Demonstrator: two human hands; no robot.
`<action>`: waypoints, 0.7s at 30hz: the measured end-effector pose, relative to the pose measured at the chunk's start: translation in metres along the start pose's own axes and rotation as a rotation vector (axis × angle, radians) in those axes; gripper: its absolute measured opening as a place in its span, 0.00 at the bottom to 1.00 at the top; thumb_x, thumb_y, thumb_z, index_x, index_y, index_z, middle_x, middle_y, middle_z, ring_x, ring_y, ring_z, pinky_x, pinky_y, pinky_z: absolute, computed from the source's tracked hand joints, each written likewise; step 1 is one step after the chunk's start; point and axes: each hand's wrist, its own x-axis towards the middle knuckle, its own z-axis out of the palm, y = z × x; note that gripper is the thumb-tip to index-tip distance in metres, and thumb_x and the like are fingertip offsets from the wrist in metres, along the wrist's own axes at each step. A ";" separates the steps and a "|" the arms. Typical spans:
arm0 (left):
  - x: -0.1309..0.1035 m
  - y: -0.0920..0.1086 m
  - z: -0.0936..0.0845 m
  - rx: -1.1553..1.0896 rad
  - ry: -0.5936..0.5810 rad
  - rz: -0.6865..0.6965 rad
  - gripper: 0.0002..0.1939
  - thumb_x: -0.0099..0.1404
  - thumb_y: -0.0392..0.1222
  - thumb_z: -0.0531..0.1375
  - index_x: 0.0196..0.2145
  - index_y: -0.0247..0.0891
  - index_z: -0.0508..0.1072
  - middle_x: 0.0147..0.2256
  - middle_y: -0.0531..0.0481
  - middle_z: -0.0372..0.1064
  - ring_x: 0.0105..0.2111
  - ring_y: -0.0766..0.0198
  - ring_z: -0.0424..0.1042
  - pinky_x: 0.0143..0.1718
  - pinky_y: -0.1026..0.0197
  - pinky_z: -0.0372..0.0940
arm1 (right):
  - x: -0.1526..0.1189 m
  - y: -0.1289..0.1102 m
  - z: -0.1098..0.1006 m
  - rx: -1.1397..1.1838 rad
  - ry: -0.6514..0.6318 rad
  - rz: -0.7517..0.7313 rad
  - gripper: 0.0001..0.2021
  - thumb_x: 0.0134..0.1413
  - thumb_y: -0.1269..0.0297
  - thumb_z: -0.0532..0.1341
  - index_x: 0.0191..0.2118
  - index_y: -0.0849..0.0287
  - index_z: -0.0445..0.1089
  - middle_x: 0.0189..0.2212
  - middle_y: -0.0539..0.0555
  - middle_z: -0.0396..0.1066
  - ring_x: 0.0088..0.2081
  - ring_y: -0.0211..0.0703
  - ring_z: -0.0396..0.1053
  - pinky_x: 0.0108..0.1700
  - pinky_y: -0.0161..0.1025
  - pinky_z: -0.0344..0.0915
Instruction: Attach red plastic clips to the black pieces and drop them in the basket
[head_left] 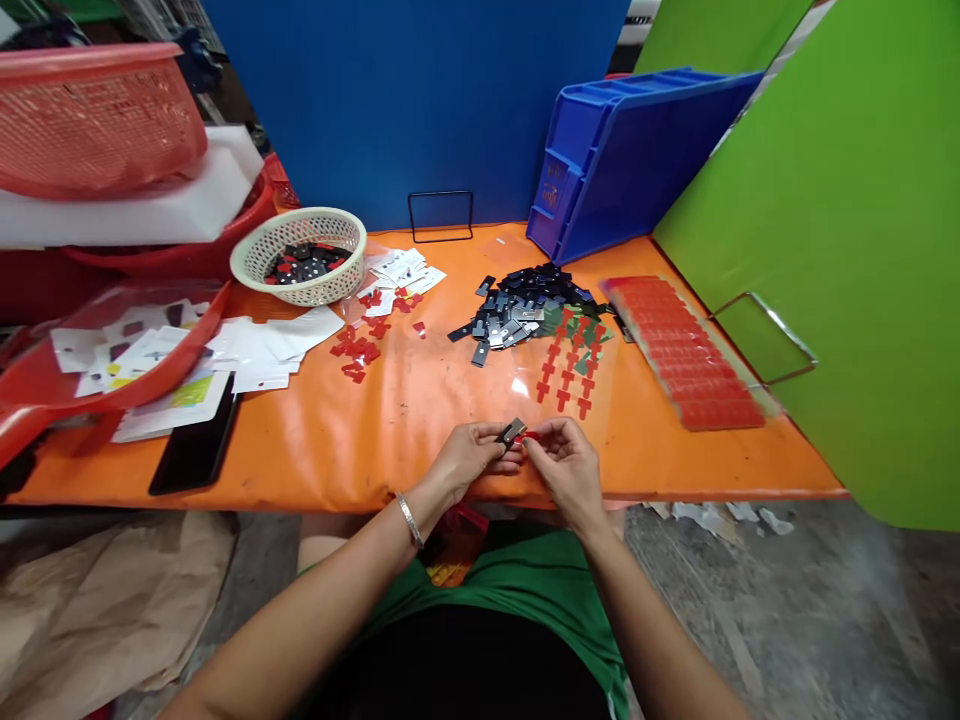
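Black piece (511, 433) pinched in left hand (474, 455), red tab (529, 437) pinched by right hand (566, 465); both pieces brought together, fine fingertip alignment seemingly called for. Hands placed near front edge of orange table (675, 480); elbow room bounded rightward by green panel (862, 250), reach bounded ahead by dark pile (517, 305).

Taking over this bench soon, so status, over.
Left hand gripping black piece. Right hand pinching red tab beside it. Pile of black pieces beyond both hands.

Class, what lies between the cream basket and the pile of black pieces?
White papers and red pieces, then bare orange tabletop, in the head view.
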 end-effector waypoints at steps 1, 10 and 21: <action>0.001 0.000 0.000 0.008 -0.006 0.001 0.13 0.56 0.20 0.54 0.37 0.25 0.72 0.28 0.43 0.75 0.25 0.67 0.75 0.31 0.67 0.71 | 0.000 0.000 0.001 0.000 -0.003 0.000 0.12 0.44 0.57 0.66 0.30 0.56 0.64 0.26 0.49 0.67 0.26 0.38 0.67 0.29 0.36 0.66; 0.004 -0.003 -0.003 0.006 -0.065 0.014 0.12 0.55 0.21 0.56 0.35 0.27 0.74 0.28 0.45 0.75 0.25 0.67 0.75 0.31 0.68 0.71 | -0.001 0.007 0.007 0.042 -0.040 0.058 0.13 0.46 0.56 0.65 0.31 0.55 0.63 0.27 0.50 0.68 0.26 0.39 0.69 0.28 0.38 0.70; 0.005 -0.002 -0.004 -0.001 -0.062 0.000 0.12 0.55 0.20 0.55 0.35 0.27 0.73 0.27 0.46 0.74 0.24 0.68 0.75 0.31 0.68 0.71 | 0.000 0.007 0.009 0.032 -0.030 0.056 0.10 0.45 0.59 0.65 0.30 0.56 0.64 0.26 0.48 0.66 0.26 0.38 0.68 0.30 0.37 0.70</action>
